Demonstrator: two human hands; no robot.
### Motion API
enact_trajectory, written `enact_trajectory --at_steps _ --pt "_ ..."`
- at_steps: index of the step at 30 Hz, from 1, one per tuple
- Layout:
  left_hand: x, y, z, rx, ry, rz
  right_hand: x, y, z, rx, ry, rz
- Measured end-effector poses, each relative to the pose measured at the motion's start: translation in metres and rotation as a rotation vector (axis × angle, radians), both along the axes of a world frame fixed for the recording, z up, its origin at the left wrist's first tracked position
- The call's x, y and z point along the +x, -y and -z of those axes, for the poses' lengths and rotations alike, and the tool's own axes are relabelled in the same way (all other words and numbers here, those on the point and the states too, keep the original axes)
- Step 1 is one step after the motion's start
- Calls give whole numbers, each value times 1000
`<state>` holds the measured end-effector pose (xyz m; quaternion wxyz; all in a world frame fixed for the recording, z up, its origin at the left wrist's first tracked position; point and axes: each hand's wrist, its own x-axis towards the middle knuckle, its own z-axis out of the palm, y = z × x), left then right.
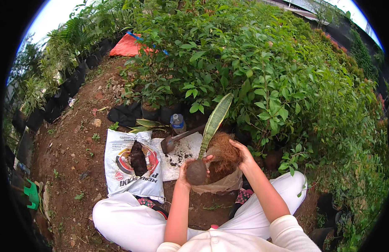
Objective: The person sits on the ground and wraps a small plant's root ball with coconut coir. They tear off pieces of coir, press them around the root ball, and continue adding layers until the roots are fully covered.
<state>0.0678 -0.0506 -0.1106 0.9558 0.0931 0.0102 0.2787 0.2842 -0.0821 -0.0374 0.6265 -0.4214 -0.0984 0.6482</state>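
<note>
My left hand (183, 174) grips a round ball of dark soil (196, 172). From it rises a single snake plant leaf (214, 124), green with yellow margins and tilted to the right. Brown coconut fibre (224, 148) is bunched in my right hand (243, 155), just right of the leaf. Under both hands stands a translucent plastic bag (224, 186) with more brown fibre inside. To the left lies a white printed sack (119, 151), torn open over dark potting soil (138, 159).
A trowel-like tool (168, 145) with a long handle lies on a soil-stained white sheet (182, 154). Behind it are a plastic bottle (178, 123) and cut snake plant leaves (147, 125). Dense leafy shrubs (238, 63) crowd the far side. A green plastic object (32, 193) is far left.
</note>
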Motion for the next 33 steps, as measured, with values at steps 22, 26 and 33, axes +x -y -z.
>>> enact_trajectory --at_steps 22,26,33 --pt "7 5 -6 20 20 28 -16 -5 33 147 1084 163" --pt "10 6 1 30 -107 -84 -26 -3 27 162 853 100" --pt "10 4 2 -39 -126 -119 -17 -3 29 118 831 -31"
